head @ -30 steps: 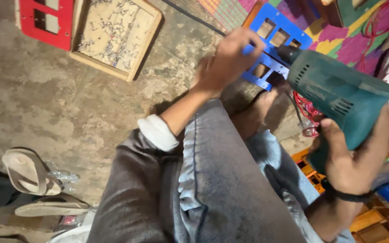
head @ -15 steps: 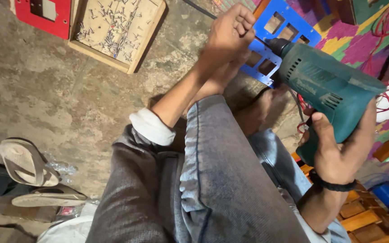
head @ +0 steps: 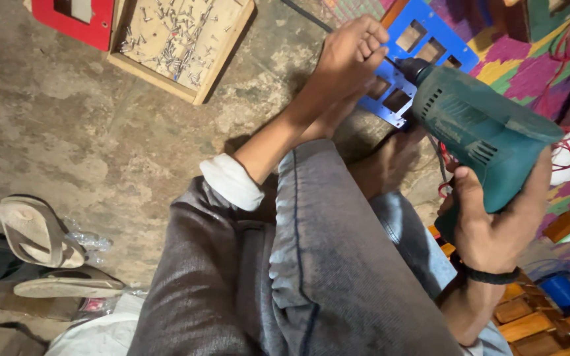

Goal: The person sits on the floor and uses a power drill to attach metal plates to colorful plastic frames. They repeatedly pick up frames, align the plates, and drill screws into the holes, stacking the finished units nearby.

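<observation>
Nearest the camera: grey-sleeved left arm and a denim-clad knee (head: 338, 264) fill the lower frame, knee raised, blocking much of the floor behind it. R hand (head: 496, 224) sits low at right, black band on the wrist, fingers wrapped tight round the grip of the green power drill (head: 479, 128); index finger is lost behind the handle, so trigger contact can't be told. Drill body tilts up and left, nose aimed at the blue metal plate (head: 423, 39).

Further out, L forearm stretches forward, white cuff rolled, wrist bent down. L hand (head: 348, 56) is curled shut, fingertips pinched together right at the drill's nose over the plate's near edge. What they pinch is too small to make out. Bit itself hidden by the hand.

A bare foot (head: 390, 165) rests on the plate's lower end, partly behind the knee. Plate has rectangular cutouts, top cut off by frame.

Far left: wooden tray of screws (head: 183, 46) on the concrete, a red panel (head: 77, 16) just beside it, cropped. Sandals (head: 41, 244) at near left.
</observation>
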